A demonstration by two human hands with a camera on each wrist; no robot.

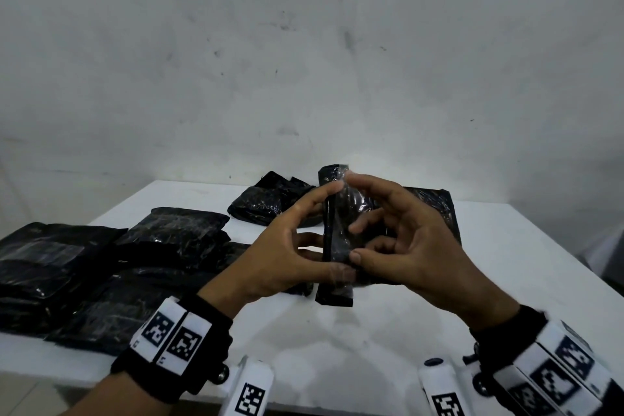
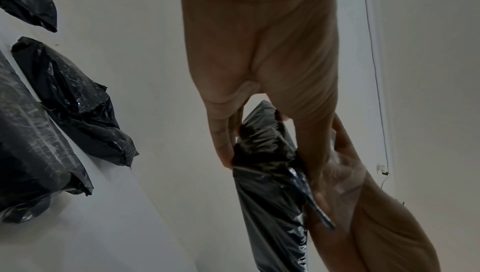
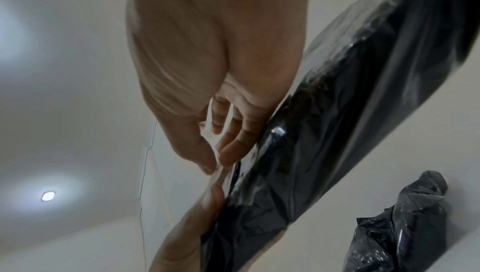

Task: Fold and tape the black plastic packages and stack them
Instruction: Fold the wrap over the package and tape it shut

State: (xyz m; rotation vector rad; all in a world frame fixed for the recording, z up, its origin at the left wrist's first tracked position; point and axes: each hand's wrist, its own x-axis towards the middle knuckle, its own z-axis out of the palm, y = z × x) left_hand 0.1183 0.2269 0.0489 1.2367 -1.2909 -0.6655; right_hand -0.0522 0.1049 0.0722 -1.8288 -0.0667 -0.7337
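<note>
Both hands hold one black package (image 1: 337, 240) upright, lifted clear of the white table (image 1: 506, 263). The left hand (image 1: 287, 246) has its thumb and forefinger curled round the package's near long edge, top and bottom; the right hand (image 1: 405, 246) pinches a strip of clear tape (image 1: 341, 275) at the lower end, thumb against forefinger, its other fingers loosely bent over the package's face. The package is folded narrow and long, its plastic glossy and creased, with a sharp fold down the side toward the left hand and a flat sealed end hanging below the grip. Left of the grip, and nearer the person, a spread of flat black packages (image 1: 84, 273) lies overlapping on the table. Behind the left hand sits a small heap of folded packages (image 1: 266, 203), and behind the right hand a wider black bag (image 1: 435, 206) lies flat, partly hidden by the fingers. Beyond the table stands a scuffed pale wall (image 1: 304, 61).
</note>
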